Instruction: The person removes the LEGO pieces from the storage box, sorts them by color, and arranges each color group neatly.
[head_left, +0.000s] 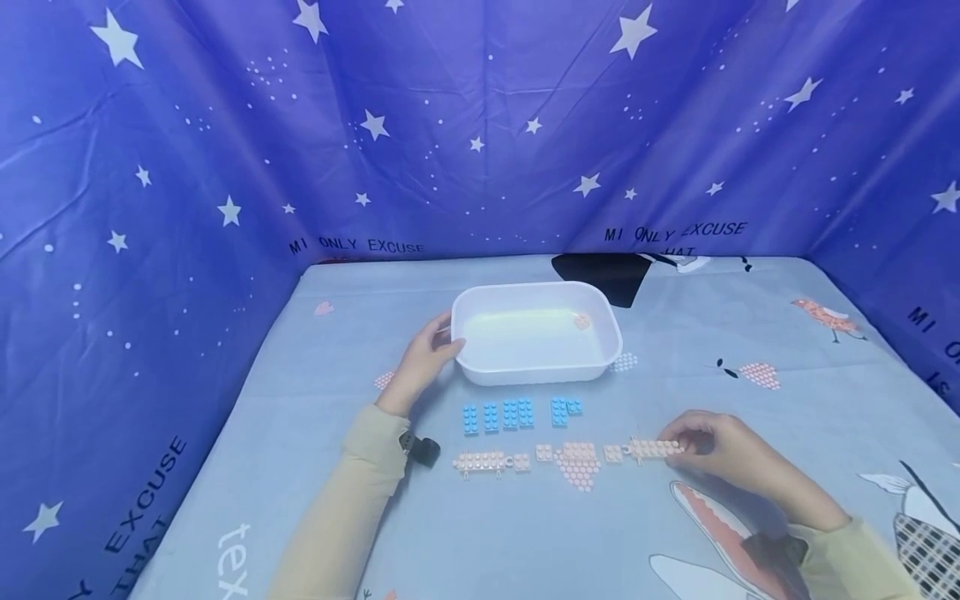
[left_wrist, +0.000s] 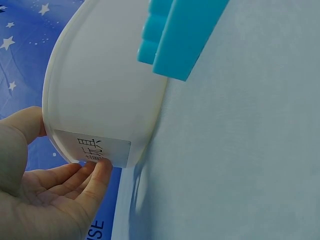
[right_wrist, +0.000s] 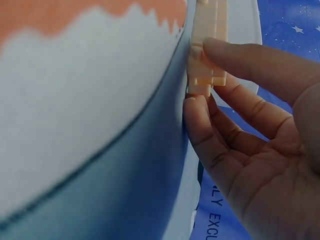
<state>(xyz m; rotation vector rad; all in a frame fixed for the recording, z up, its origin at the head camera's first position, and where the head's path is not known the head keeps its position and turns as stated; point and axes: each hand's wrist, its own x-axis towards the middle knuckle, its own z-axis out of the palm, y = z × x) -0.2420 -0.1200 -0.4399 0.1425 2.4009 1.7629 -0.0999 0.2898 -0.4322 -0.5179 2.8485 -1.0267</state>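
Observation:
My left hand (head_left: pixel 429 358) grips the left end of a white plastic tub (head_left: pixel 536 375). In the left wrist view the thumb is at the rim and the fingers touch a printed label (left_wrist: pixel 117 150). A small peach piece (head_left: pixel 582 321) lies inside the tub. My right hand (head_left: pixel 716 442) pinches the right end of a long peach building brick (head_left: pixel 652 450) on the table. In the right wrist view, thumb and fingers are about that brick (right_wrist: pixel 205 65). Another long peach brick (head_left: pixel 482 462) lies at the row's left, with small square peach bricks (head_left: pixel 543 452) between.
A row of several blue building bricks (head_left: pixel 491 417) lies between the tub and the peach row. One blue brick (left_wrist: pixel 185 40) shows large in the left wrist view. A patterned cloth (head_left: pixel 300 400) covers the table, and a starry purple curtain (head_left: pixel 480 167) encloses it.

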